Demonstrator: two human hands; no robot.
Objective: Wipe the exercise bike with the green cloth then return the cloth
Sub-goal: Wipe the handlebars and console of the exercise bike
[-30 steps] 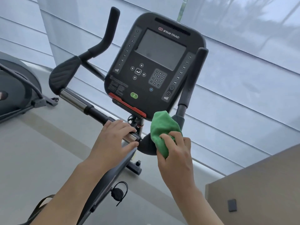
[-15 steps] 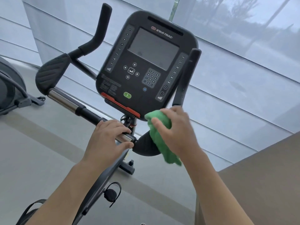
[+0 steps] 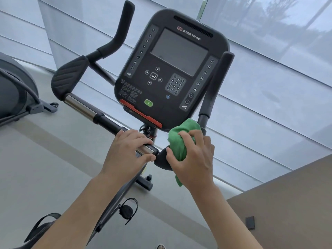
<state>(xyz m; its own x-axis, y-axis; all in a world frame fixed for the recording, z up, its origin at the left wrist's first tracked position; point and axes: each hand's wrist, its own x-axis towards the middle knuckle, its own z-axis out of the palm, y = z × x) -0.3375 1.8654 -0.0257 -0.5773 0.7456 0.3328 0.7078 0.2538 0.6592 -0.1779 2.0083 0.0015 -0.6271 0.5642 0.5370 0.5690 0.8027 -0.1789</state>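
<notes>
The green cloth [image 3: 179, 141] is bunched in our right hand [image 3: 195, 159], fingers and thumb curled round it, and pressed against the black elbow pad [image 3: 162, 159] on the right side of the handlebar, just below the console [image 3: 172, 69]. A loose tail of cloth hangs beneath the palm. Our left hand [image 3: 128, 151] wraps the chrome section of the handlebar [image 3: 84, 109] just beside that pad, fingers curled over the tube, steadying the exercise bike [image 3: 115, 200].

We judge the wiping step to be in hand, with the return of the cloth not yet begun (its resting place does not show in this view). The next move calls for firm contact while we draw the cloth along the pad and up the right upright grip [image 3: 215, 87]. The console, the left elbow pad [image 3: 69, 76] and the left upright grip [image 3: 122, 31] probably still need a pass.
</notes>
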